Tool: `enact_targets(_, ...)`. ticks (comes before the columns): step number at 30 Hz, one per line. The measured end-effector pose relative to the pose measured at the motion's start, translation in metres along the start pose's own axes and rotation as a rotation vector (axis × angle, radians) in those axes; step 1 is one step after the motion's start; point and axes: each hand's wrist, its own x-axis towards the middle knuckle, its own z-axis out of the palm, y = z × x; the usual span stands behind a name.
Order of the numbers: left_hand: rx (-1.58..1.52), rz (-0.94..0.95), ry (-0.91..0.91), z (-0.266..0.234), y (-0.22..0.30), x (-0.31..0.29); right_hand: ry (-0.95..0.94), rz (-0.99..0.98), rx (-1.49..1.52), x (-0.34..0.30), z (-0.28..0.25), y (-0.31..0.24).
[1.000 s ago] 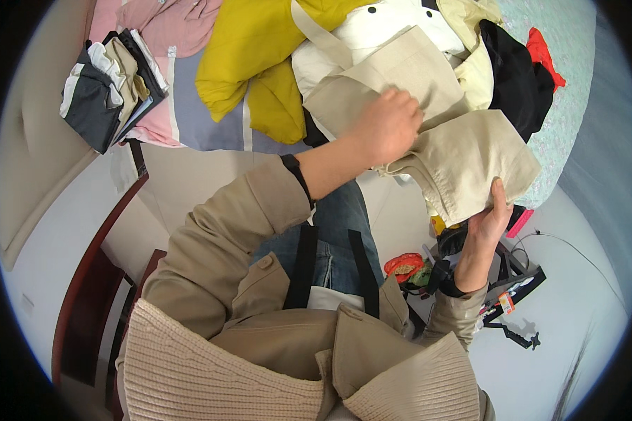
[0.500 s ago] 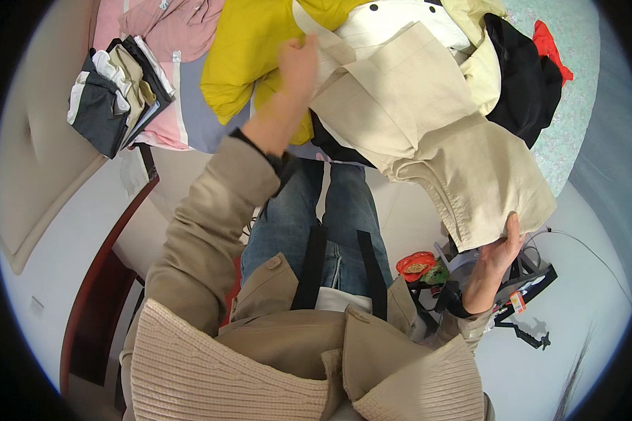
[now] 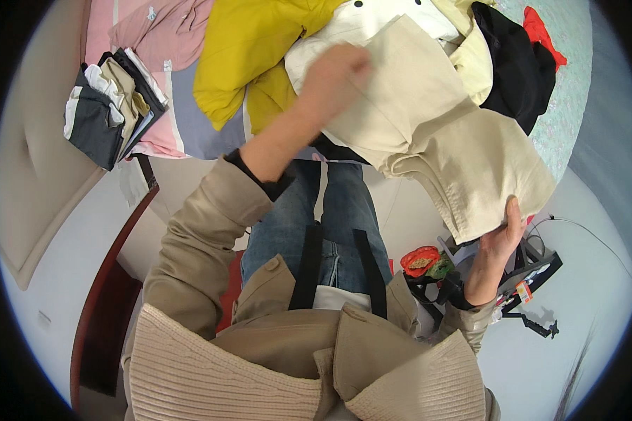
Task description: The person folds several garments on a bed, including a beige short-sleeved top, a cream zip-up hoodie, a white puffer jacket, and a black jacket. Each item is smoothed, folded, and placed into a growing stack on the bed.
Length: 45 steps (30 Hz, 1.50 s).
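On the near edge of the bed (image 3: 211, 126), toward its right side, lies a beige cloth (image 3: 484, 154), part resting on the heap and part hanging over the edge toward the person. The right hand (image 3: 497, 242) holds its near end, thumb laid on top; the fingers underneath are mostly out of sight. The left hand (image 3: 333, 77) is up by the cloth's far left part, blurred, its fingers seeming curled; I cannot tell whether it pinches anything or even touches.

I take the step in hand to be arranging the cloth, one end steadied while the other is worked. The next move, to my eye, calls for a firm right hold and a sure contact from the left, without dragging the yellow garment (image 3: 249, 63) or the white garment (image 3: 393, 17) close by.

The cloth's long axis runs slantwise, from far left, up on the bed, to near right, at the right hand. Its held end points toward the person's right; a crease crosses it about midway. The black garment (image 3: 509, 67) lies just beyond its right side.
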Motion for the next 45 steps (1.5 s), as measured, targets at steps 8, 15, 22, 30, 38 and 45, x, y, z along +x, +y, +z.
enact_targets(8,0.097,0.264,-0.434,0.018,0.026,-0.036,-0.061,-0.010,-0.001,0.003,0.066,-0.004)
enact_targets(15,-0.822,-0.848,-0.013,-0.011,-0.020,-0.039,-0.599,-0.083,-0.362,0.015,0.133,0.044)
enact_targets(22,-0.178,-0.552,-0.020,-0.012,-0.034,-0.047,-0.388,0.047,-0.690,0.048,0.065,0.095)
enact_targets(30,-0.069,-0.662,-0.314,-0.011,-0.024,-0.017,-0.089,0.369,-0.460,0.053,0.049,0.164)
enact_targets(38,-0.376,-0.820,-0.479,-0.022,-0.017,-0.019,-0.290,0.520,0.062,0.043,0.060,0.134)
enact_targets(45,-0.356,-0.725,-0.356,-0.058,0.011,-0.031,-0.451,0.656,0.138,0.033,0.055,0.052)
